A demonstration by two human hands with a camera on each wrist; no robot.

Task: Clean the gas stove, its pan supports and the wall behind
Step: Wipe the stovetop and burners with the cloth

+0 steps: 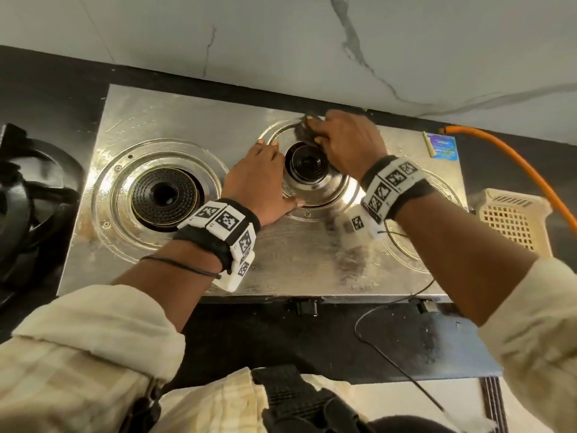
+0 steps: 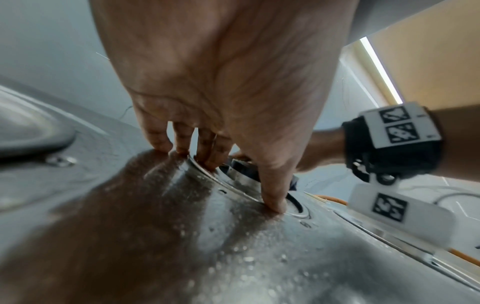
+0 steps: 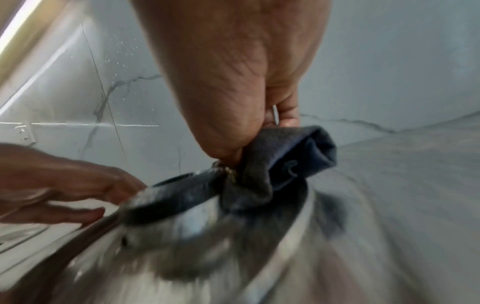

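The steel gas stove (image 1: 193, 120) lies flat on a black counter, its pan supports off. My right hand (image 1: 346, 139) grips a bunched dark cloth (image 1: 307, 132) (image 3: 283, 164) and presses it on the far rim of the middle burner (image 1: 307, 165). My left hand (image 1: 259, 179) lies flat beside that burner, fingers straight, fingertips (image 2: 161, 144) and thumb touching the raised steel ring (image 2: 233, 185) around it. The left burner (image 1: 164, 195) stands bare. The marble wall (image 1: 312, 42) rises behind the stove.
Black pan supports (image 1: 18, 195) are piled on the counter at the left. An orange gas hose (image 1: 505, 157) runs off the stove's right rear. A cream perforated basket (image 1: 509, 217) stands at the right. A thin black cable (image 1: 390, 357) loops over the counter's front.
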